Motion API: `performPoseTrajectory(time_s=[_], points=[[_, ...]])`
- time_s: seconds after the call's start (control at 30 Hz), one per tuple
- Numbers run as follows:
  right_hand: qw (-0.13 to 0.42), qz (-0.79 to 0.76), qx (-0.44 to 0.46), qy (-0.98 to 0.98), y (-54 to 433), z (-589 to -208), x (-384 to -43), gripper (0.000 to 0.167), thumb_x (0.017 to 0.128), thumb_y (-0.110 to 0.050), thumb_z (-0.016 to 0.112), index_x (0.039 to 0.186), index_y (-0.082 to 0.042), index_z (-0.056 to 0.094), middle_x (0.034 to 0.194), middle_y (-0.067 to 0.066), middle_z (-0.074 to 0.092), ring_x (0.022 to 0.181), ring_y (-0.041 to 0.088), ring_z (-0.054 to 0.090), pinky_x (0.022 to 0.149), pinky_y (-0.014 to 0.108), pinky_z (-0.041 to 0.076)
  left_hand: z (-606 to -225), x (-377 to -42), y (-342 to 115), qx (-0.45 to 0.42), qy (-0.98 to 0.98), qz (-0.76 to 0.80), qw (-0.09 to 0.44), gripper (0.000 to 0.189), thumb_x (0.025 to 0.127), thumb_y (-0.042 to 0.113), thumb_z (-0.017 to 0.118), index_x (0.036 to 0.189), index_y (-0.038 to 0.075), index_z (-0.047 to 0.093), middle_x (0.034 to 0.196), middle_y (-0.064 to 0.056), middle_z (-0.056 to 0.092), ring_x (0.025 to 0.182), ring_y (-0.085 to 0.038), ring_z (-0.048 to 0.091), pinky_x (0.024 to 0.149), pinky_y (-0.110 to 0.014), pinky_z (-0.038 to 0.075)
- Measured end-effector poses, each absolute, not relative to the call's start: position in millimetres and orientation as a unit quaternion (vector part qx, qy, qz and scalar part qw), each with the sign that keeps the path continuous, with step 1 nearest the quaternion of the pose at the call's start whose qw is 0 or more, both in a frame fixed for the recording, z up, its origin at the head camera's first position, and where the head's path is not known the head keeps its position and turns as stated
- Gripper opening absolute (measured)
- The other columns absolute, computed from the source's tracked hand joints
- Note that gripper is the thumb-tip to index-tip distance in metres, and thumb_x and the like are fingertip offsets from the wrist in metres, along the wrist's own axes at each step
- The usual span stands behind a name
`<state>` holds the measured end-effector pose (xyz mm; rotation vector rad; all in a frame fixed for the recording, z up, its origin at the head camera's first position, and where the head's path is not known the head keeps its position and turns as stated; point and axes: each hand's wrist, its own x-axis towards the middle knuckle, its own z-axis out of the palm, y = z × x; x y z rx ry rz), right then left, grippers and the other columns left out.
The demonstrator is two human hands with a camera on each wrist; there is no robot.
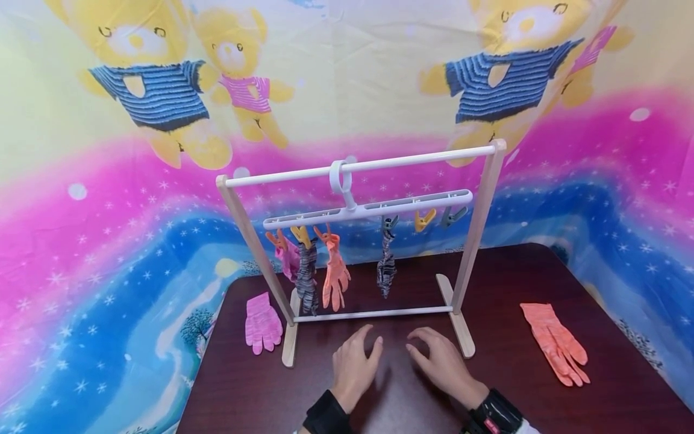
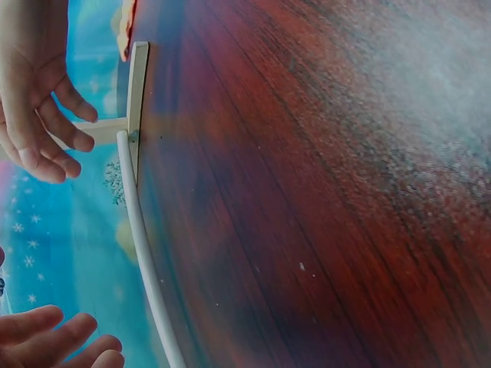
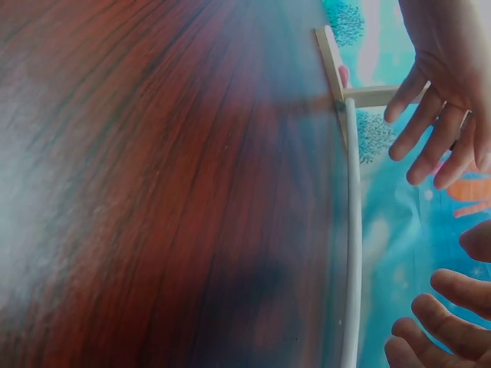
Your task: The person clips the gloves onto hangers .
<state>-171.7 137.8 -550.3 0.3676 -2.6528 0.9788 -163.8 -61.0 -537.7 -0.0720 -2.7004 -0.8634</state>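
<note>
Both hands hover over the dark table in front of a small drying rack (image 1: 469,241), fingers loosely bent and holding nothing. The left hand (image 1: 355,364) is left of the right hand (image 1: 447,371), with a gap between them. From the rack's top rod hangs a white clip hanger (image 1: 368,209). Clothespins on it hold a pink glove (image 1: 289,259), a black-and-grey glove (image 1: 307,277), an orange glove (image 1: 336,277) and another black-and-grey glove (image 1: 386,271). A yellow clothespin (image 1: 425,220) and a grey clothespin (image 1: 454,216) at its right end grip nothing.
A pink glove (image 1: 262,323) lies on the table (image 1: 244,395) left of the rack, and an orange glove (image 1: 555,343) lies to the right. The rack's white lower rod (image 1: 374,314) runs just beyond the hands. A bear-print cloth (image 1: 347,72) covers the wall behind.
</note>
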Motion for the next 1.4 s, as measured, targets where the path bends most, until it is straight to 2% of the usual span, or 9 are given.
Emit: performPoseTrajectory(time_s=[0.27, 0.57, 0.73, 1.4], points=[[0.14, 0.359, 0.141, -0.912, 124.4, -546.7, -174.3, 0.017, 0.085, -0.015, 0.079, 0.101, -0.013, 0.075, 0.101, -0.004, 0.073, 0.099, 0.015, 0.071, 0.085, 0.037, 0.056, -543.8, -161.4, -64.9, -0.027, -0.941, -0.29, 0.17, 0.035, 0.094, 0.038, 0.067, 0.122, 0.018, 0.072, 0.115, -0.002, 0.077, 0.095, -0.027, 0.076, 0.071, -0.044, 0.056], [0.105, 0.366, 0.138, -0.914, 112.1, -544.7, -175.3, 0.016, 0.088, -0.017, 0.077, 0.103, -0.013, 0.075, 0.103, -0.003, 0.073, 0.102, 0.014, 0.07, 0.088, 0.038, 0.055, -552.3, -160.3, -75.0, -0.013, -0.943, -0.289, 0.164, 0.037, 0.094, 0.037, 0.068, 0.124, 0.017, 0.071, 0.117, -0.002, 0.076, 0.098, -0.026, 0.075, 0.076, -0.046, 0.057], [0.109, 0.36, 0.149, -0.915, 106.9, -546.5, -174.0, 0.015, 0.087, -0.016, 0.077, 0.102, -0.013, 0.074, 0.102, -0.004, 0.072, 0.101, 0.013, 0.07, 0.088, 0.036, 0.055, -554.3, -158.4, -83.2, 0.005, -0.944, -0.29, 0.155, 0.035, 0.093, 0.036, 0.069, 0.122, 0.016, 0.072, 0.116, -0.003, 0.077, 0.098, -0.025, 0.075, 0.075, -0.046, 0.057], [0.123, 0.342, 0.182, -0.914, 98.4, -552.8, -169.5, 0.016, 0.086, -0.017, 0.078, 0.1, -0.013, 0.074, 0.1, -0.005, 0.072, 0.097, 0.012, 0.069, 0.084, 0.034, 0.055, -558.1, -158.5, -116.9, 0.042, -0.939, -0.288, 0.182, 0.032, 0.092, 0.032, 0.07, 0.119, 0.015, 0.074, 0.111, -0.005, 0.078, 0.092, -0.029, 0.076, 0.07, -0.046, 0.056]])
